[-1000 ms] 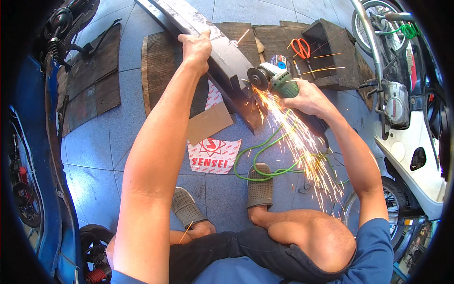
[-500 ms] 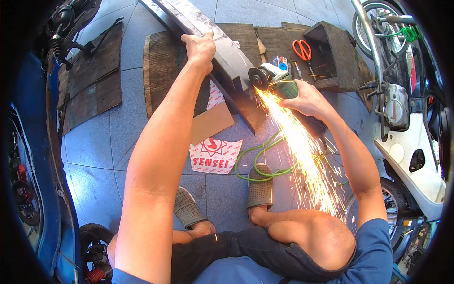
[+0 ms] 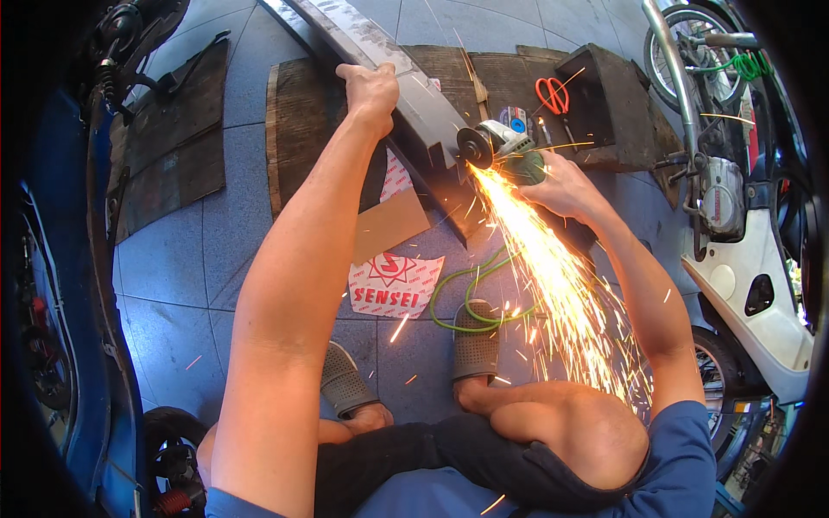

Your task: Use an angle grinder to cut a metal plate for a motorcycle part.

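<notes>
The left hand (image 3: 371, 97) is gripping the bar (image 3: 420, 105), slanting beyond the sandals (image 3: 477, 345), while the right hand (image 3: 563, 186) is clasping the grinder (image 3: 503, 141) near its closer end — sparks (image 3: 553, 276) are streaming, so the grinding is looking unfinished.

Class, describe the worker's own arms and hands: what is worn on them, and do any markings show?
The left sleeve and right sleeve are blue and short, ending above the elbow. The left forearm and right forearm are bare, no watch or bracelet showing. The left hand and right hand have an ungloved grip. No clear markings show on either.
</notes>
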`<state>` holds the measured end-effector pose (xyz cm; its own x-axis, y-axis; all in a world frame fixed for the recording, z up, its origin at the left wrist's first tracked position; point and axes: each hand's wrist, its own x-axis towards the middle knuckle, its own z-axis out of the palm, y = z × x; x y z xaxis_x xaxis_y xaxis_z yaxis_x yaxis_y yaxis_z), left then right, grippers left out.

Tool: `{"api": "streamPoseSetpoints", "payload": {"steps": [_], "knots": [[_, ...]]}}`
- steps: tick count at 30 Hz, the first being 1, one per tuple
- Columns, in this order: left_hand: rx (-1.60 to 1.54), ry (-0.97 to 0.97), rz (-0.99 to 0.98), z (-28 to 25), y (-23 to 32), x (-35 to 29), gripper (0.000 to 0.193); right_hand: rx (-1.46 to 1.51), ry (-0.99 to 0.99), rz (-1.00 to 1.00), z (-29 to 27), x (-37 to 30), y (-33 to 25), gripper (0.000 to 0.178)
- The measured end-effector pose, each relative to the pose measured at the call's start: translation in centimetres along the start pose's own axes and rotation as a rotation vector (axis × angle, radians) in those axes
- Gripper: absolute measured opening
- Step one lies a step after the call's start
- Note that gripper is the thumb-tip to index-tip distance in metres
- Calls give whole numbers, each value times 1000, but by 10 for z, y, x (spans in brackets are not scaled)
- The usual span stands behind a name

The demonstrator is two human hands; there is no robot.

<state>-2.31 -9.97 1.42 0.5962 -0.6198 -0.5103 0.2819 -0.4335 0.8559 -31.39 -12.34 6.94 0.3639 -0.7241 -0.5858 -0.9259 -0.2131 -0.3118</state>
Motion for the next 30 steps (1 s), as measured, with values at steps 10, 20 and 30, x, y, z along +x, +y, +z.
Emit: {"api": "streamPoseSetpoints", "payload": {"steps": [10,20,30], "knots": [[-8,46,19,1,-4,7,55,5,-5,-39,-3,-1,-6,70],[-10,39,-7,2,-3,4,54,-36,36,-114,3,5,6,67],[-13,40,2,0,-2,5,54,-22,-16,-17,-3,0,-6,68]]}}
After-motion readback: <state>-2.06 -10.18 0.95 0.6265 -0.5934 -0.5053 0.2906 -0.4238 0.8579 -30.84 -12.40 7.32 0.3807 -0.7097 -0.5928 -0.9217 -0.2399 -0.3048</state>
